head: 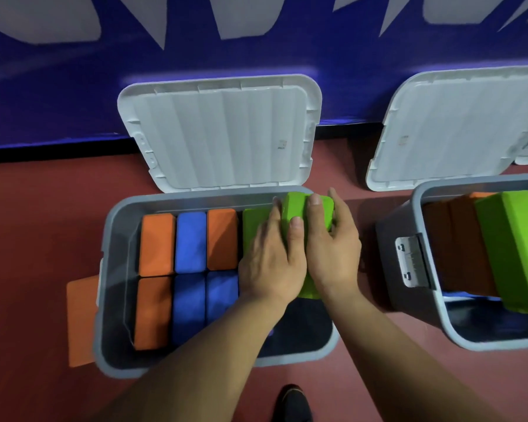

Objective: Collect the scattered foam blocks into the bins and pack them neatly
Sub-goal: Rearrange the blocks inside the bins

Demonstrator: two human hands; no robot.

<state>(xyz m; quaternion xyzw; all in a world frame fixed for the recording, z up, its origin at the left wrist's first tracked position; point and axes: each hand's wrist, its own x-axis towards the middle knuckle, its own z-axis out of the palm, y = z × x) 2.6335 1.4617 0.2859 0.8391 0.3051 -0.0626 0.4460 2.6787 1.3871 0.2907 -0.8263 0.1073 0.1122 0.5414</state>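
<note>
A grey bin (110,300) on the floor holds orange (157,243) and blue foam blocks (191,242) packed in two rows. At its right end a green block (296,208) stands tilted above the rim. My left hand (272,263) lies flat on it with the thumb up its face. My right hand (333,245) wraps its fingers over the block's top right edge. Another green block (253,223) lies beside it, partly under my left hand.
A second grey bin (433,300) at right holds a large green block (515,248) and orange blocks. Two grey lids (220,132) lean against the blue wall. An orange block (81,318) sits on the floor left of the bin. My shoe (293,403) is below.
</note>
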